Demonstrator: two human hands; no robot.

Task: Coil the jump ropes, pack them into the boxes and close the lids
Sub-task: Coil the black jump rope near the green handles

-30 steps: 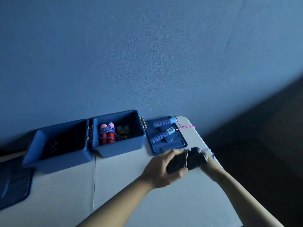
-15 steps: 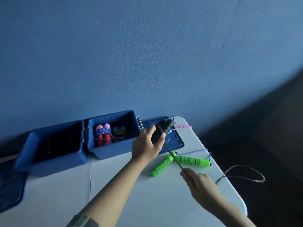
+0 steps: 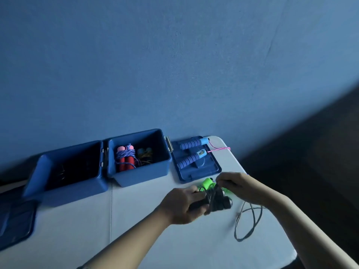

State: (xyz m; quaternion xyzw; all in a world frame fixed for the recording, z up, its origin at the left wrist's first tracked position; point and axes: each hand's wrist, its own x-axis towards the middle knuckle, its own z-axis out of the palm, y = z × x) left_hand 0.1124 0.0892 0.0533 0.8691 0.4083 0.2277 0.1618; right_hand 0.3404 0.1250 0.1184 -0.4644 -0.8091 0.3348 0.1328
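Note:
My left hand (image 3: 181,205) grips the black handles (image 3: 219,202) of a jump rope low over the table. My right hand (image 3: 240,186) pinches that rope's dark cord just above the handles, where several turns lie around them. The loose cord (image 3: 247,222) loops on the table to the right. Green handles (image 3: 207,183) of another rope lie right behind my hands, partly hidden. Two open blue boxes stand at the back: the left box (image 3: 68,181) looks dark inside, the right box (image 3: 143,173) holds a coiled red-handled rope (image 3: 126,158) and a second bundle.
A blue lid (image 3: 196,171) lies flat right of the boxes with a blue-handled rope (image 3: 191,154) on it, its pink cord trailing right. Another lid (image 3: 15,224) lies at the far left. The white table (image 3: 136,239) ends close on the right, against a blue wall.
My left hand came back from near the boxes down to the table front with the black handles. My right hand moved up to them and more cord now lies wrapped around them.

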